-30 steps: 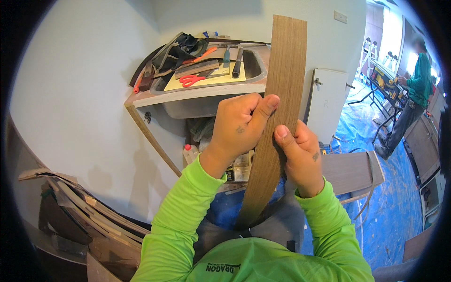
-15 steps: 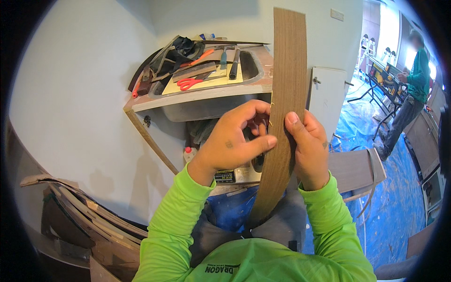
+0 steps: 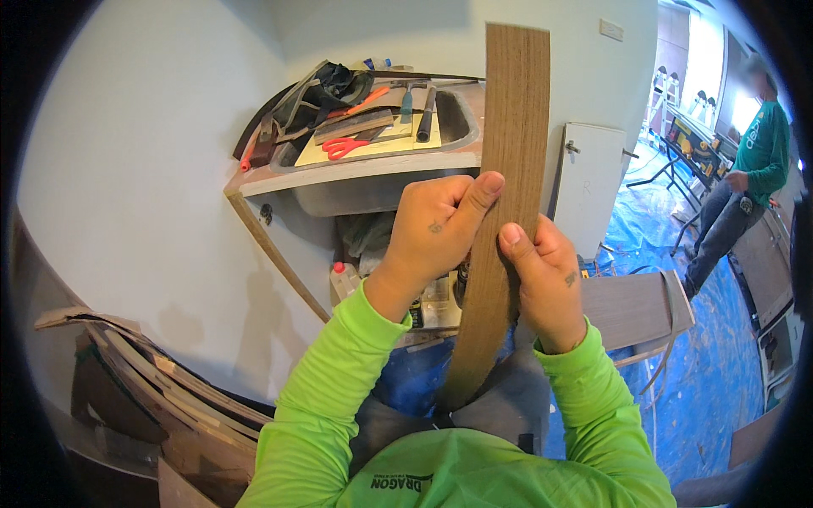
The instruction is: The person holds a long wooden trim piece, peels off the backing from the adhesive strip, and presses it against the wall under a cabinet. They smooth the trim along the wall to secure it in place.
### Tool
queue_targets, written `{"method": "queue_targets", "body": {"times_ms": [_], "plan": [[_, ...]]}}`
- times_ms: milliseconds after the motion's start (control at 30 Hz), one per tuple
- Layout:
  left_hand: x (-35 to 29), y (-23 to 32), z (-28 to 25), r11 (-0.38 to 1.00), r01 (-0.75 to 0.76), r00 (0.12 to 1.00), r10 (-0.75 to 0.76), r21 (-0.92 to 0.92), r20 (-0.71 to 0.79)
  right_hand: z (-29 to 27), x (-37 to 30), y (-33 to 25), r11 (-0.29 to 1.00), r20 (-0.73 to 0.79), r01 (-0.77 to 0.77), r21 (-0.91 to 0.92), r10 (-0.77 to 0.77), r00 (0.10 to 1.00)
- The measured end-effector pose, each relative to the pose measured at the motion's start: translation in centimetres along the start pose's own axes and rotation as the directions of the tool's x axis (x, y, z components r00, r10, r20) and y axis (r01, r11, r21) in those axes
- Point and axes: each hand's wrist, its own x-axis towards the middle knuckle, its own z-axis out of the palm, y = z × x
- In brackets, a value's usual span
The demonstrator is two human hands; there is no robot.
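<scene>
Woodgrain strip (image 3: 515,110): I'm clamping left hand (image 3: 437,223) and right hand (image 3: 544,275) fingers onto it; overbending may be inviting cracks.

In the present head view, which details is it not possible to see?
Head view:
- Right grip, fingertips except thumb: behind the wood-grain strip.
- Floor of sink: mostly covered by yellow sheet.
- Face of co-worker: blurred.
- Brown panel, lower left: cut by bottom edge.
</scene>
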Motion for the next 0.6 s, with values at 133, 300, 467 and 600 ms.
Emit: {"method": "queue_targets", "body": {"times_ms": [133,300,467,600], "plan": [[-0.4,0.0,-0.4,0.946,0.028,0.996,0.003,-0.322,0.095,0.0,0.1,0.1,0.998,-0.014,-0.002,0.061,0.002,1.0],[-0.4,-0.3,-1.2,0.932,-0.048,0.974,0.124,-0.359,0.191,-0.2,0.3,0.1,0.997,0.001,-0.015,0.082,0.015,1.0],[-0.7,0.6,-1.6,0.943,0.106,0.982,-0.051,-0.314,0.18,0.4,-0.2,-0.4,0.993,0.032,-0.031,0.11,0.027,0.999],[-0.9,0.0,-0.5,0.976,-0.055,0.998,0.053,-0.21,-0.014,0.3,-0.5,0.0,0.994,0.072,-0.043,0.103,0.036,0.997]]}}
